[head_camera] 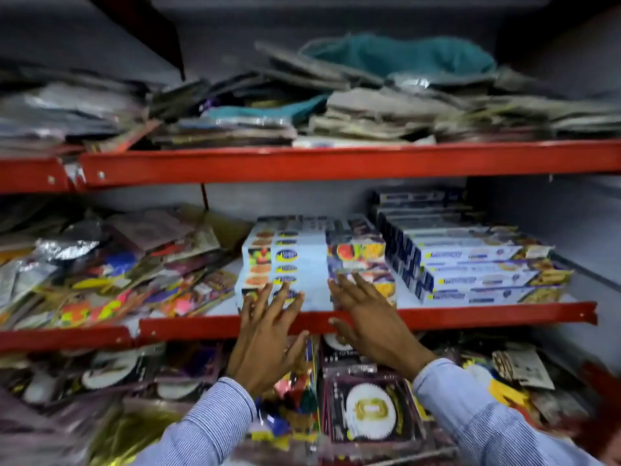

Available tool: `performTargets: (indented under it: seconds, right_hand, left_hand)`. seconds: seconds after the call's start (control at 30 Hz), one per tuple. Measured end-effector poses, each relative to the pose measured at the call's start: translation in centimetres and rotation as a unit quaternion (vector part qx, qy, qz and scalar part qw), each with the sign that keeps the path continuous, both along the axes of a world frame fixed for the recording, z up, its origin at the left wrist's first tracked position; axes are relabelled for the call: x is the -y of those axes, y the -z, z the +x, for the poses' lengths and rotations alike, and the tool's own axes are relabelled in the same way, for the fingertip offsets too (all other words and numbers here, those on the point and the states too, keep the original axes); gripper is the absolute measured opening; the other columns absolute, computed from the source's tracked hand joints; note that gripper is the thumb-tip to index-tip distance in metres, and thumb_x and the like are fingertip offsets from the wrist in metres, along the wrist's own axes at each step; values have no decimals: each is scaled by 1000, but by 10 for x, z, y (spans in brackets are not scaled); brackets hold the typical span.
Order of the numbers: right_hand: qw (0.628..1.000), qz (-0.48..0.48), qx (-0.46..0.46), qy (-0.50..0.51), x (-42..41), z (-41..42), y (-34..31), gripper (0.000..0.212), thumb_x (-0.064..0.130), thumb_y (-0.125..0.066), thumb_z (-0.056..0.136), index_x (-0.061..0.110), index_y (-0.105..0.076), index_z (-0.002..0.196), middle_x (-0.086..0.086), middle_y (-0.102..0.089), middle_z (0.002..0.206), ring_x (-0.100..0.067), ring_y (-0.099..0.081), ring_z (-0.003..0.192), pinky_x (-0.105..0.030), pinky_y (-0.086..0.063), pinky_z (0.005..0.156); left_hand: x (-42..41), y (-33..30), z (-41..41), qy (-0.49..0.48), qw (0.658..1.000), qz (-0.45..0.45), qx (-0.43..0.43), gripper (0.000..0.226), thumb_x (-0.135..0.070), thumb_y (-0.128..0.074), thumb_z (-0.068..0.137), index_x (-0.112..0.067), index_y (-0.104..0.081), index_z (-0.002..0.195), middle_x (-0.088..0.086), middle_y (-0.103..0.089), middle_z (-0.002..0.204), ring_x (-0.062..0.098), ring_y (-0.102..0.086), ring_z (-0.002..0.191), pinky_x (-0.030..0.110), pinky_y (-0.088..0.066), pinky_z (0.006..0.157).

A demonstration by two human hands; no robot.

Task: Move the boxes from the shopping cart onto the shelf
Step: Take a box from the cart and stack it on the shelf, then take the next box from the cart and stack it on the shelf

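Both hands are flat against the front of the boxes [285, 264] stacked on the middle shelf [470, 314], which has a red front edge. The left hand [268, 334] has its fingers spread over the lower boxes; the right hand [366, 317] lies open beside it, thumb on the red edge. Neither grip closes around anything. The boxes lie flat, long axis running left to right, printed long sides facing out. A 2nd stack of longer boxes [477, 264] sits just to the right, angled slightly.
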State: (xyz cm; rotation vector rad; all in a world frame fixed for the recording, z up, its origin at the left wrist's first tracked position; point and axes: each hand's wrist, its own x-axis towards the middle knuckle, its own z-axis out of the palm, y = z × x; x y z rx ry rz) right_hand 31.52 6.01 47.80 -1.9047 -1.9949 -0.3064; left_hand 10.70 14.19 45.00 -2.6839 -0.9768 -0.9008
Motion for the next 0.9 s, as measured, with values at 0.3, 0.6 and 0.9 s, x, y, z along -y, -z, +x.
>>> performTargets:
  seconds: [0.3,0.6,0.9]
  right_hand:
    - [992,-72,-94,42,105,-42,161,62,45,-46,92,24,-29,148,-1,-33,156,-27,-24,145,-47,-34,114]
    - [905,-373,-185,84,168,-76,351,49,33,-52,89,9,-53,131,-16,-61,129,-35,-55,121,-43,-48,96]
    - [801,-576,-149,65,183,-138,511,52,26,-51,94,15,-39,144,-15,-44,147,-35,-45,131,-43,-40,107]
  left_hand:
    - [99,134,-64,-5,986,-155,-64,55,-50,-50,86,-25,-51,135,2,-54,142,30,-42,134,54,-32,109]
    - [163,296,-129,-37,893,-418,-166,30,-44,-42,87,-27,-66,82,1,-72,83,28,-67,82,41,-53,77]
    - [167,410,-145,-45,861,-452,-227,19,-37,-57,77,-25,-71,81,1,-73,74,27,-68,75,40,-57,63]
